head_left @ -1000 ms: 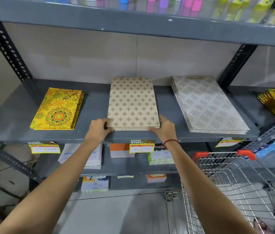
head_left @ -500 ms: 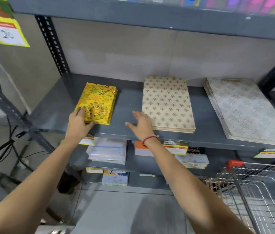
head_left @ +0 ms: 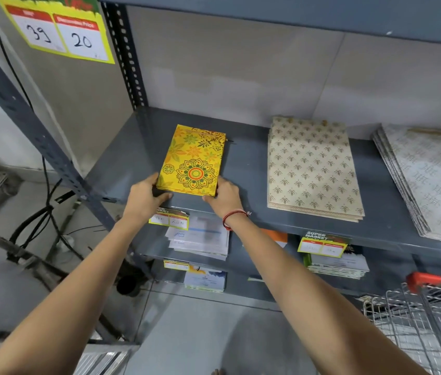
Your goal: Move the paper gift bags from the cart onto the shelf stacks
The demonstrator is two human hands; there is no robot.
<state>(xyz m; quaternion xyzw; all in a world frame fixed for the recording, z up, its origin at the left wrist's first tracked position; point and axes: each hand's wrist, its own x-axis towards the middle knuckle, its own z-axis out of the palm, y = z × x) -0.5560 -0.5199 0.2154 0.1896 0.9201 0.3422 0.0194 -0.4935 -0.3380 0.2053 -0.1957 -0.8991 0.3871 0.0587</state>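
Hands meet at the near end of the yellow floral gift bag stack point(head_left: 193, 161), which lies flat on the grey shelf point(head_left: 246, 169) towards its left end, directly ahead of the person. The left hand point(head_left: 145, 196) cups the stack's near left corner and the right hand point(head_left: 223, 197) presses against its near right corner; the 2 hands sit apart with the stack's short edge between them, fingers curled onto the paper rather than closed around it, so the contact reads as a squeeze from both sides. The stack's long axis runs away from the body, from the shelf's front lip towards the back wall, tilted a little clockwise against that lip. Both hands are about equally near, 1 per corner. The beige patterned stack point(head_left: 312, 169) lies well apart to the right, and the white patterned stack point(head_left: 430, 180) beyond it. Only the corner of the wire cart point(head_left: 430, 320) shows at lower right, and whether any bags remain inside cannot be told. My reading is that this stack is being squared, so the next push likely calls for nudging the near end sideways until the long edges run straight back.
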